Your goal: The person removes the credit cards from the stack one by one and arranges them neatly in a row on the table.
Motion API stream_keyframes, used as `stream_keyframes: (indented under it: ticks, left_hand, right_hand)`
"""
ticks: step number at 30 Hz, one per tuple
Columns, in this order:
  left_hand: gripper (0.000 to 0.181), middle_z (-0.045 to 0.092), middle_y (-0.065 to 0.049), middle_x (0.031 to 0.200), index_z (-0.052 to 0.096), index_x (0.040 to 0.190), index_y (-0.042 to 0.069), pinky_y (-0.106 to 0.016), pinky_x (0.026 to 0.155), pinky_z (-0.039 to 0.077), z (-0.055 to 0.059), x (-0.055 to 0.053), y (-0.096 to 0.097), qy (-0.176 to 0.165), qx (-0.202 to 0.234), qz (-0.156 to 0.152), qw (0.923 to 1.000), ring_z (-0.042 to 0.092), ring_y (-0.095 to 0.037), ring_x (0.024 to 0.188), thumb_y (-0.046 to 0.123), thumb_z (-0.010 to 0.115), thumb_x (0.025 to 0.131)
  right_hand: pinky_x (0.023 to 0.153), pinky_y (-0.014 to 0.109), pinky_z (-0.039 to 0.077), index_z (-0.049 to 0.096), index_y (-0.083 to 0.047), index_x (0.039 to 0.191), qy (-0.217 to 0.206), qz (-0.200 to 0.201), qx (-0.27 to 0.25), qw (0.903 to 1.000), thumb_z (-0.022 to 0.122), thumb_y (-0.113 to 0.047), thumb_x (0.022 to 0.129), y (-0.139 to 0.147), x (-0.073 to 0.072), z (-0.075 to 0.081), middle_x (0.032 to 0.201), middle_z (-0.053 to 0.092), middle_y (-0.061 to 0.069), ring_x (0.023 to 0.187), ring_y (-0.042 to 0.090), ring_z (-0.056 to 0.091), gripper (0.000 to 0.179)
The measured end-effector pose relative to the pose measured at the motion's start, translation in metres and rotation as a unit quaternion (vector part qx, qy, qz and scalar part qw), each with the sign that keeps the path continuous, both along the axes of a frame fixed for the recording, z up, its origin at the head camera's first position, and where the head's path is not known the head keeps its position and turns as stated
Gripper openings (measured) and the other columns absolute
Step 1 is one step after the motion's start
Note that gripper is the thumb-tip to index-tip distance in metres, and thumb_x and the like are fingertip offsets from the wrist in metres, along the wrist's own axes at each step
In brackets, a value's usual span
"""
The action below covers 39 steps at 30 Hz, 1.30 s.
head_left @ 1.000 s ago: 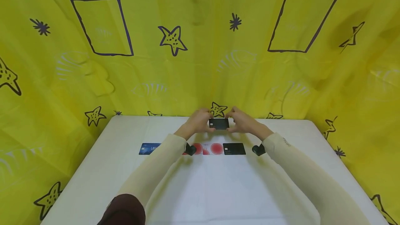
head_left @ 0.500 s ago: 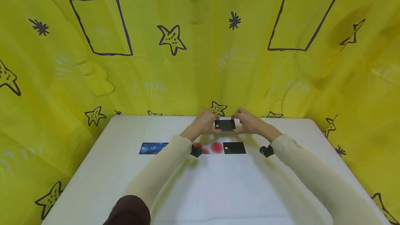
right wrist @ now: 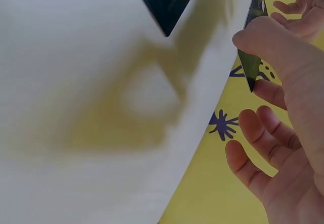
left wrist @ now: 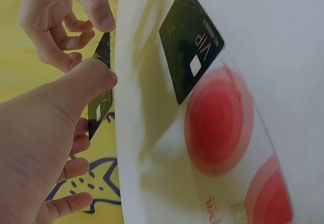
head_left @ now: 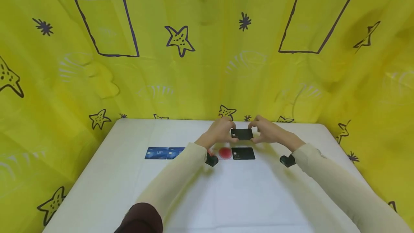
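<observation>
Between both hands a black card (head_left: 242, 134) is held by its two short ends, above the far part of the white table. My left hand (head_left: 221, 130) pinches its left end between thumb and fingers; my right hand (head_left: 266, 131) pinches the right end. In the left wrist view, the left thumb crosses the face of the held card (left wrist: 104, 101). Just nearer to me, another black card (head_left: 243, 153) marked VIP lies flat on the table. It adjoins a white card with red circles (head_left: 225, 153).
Two blue VIP cards (head_left: 156, 153) lie at the left end of the same row. My left sleeve (head_left: 181, 173) hides part of the row's middle. Behind the table (head_left: 97, 182) hangs a yellow curtain (head_left: 207, 74) with starfish drawings.
Both hands have carried the black card to the right and slightly nearer to me, so it is above the black card on the table. More of the blue cards shows.
</observation>
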<state>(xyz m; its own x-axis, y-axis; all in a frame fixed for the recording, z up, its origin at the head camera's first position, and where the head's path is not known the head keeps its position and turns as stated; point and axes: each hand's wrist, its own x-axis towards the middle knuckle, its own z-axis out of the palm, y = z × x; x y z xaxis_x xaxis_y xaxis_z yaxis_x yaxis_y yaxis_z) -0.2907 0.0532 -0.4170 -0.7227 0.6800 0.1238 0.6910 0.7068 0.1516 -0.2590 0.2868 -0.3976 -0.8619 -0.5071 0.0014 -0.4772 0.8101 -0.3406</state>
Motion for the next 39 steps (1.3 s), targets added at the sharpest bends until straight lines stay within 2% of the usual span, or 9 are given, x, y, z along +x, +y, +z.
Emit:
stream_keyframes:
  ticks: [5, 17, 24, 31, 39]
  left_hand:
    - [0.047, 0.065, 0.001, 0.106, 0.077, 0.112, 0.012, -0.028, 0.082, 0.049, -0.002, 0.006, 0.010, -0.013, 0.001, 0.000, 0.9999, 0.056, -0.016, 0.100, 0.050, 0.080, 0.084]
    - [0.047, 0.066, 0.002, 0.109, 0.078, 0.112, 0.016, -0.032, 0.082, 0.050, -0.011, 0.014, 0.030, 0.001, -0.006, -0.015, 0.9999, 0.057, -0.016, 0.099, 0.053, 0.079, 0.083]
    - [0.046, 0.065, 0.004, 0.107, 0.078, 0.113, 0.017, -0.031, 0.081, 0.048, -0.017, 0.016, 0.040, -0.020, -0.004, -0.018, 0.9996, 0.054, -0.014, 0.097, 0.053, 0.079, 0.084]
    - [0.044, 0.064, 0.005, 0.104, 0.078, 0.111, 0.019, -0.031, 0.078, 0.048, -0.019, 0.021, 0.049, -0.004, -0.011, -0.020, 0.9997, 0.055, -0.014, 0.095, 0.054, 0.078, 0.083]
    - [0.043, 0.064, 0.007, 0.104, 0.078, 0.109, 0.020, -0.030, 0.077, 0.046, -0.023, 0.028, 0.059, -0.007, -0.014, -0.016, 0.9998, 0.054, -0.013, 0.094, 0.055, 0.078, 0.083]
  right_hand:
    - [0.069, 0.032, 0.050, 0.069, 0.001, 0.120, 0.000, 0.004, 0.004, 1.0000, 0.085, -0.019, 0.081, 0.011, 0.008, 0.000, 0.111, 0.055, 0.022, 0.086, 0.026, 0.058, 0.046]
    - [0.068, 0.030, 0.049, 0.070, -0.002, 0.115, 0.004, 0.011, -0.002, 0.9999, 0.085, -0.018, 0.081, 0.033, 0.022, -0.007, 0.107, 0.056, 0.018, 0.083, 0.024, 0.057, 0.041]
    - [0.068, 0.030, 0.048, 0.070, -0.001, 0.114, 0.010, 0.009, -0.010, 0.9999, 0.085, -0.018, 0.080, 0.043, 0.029, -0.012, 0.106, 0.056, 0.017, 0.081, 0.022, 0.056, 0.040]
    - [0.068, 0.030, 0.047, 0.070, -0.001, 0.115, 0.003, 0.000, -0.005, 1.0000, 0.085, -0.018, 0.080, 0.051, 0.033, -0.014, 0.108, 0.056, 0.017, 0.082, 0.020, 0.055, 0.042]
    - [0.070, 0.030, 0.049, 0.071, -0.002, 0.115, -0.005, -0.004, -0.006, 1.0000, 0.086, -0.019, 0.079, 0.061, 0.038, -0.017, 0.107, 0.056, 0.012, 0.083, 0.020, 0.056, 0.042]
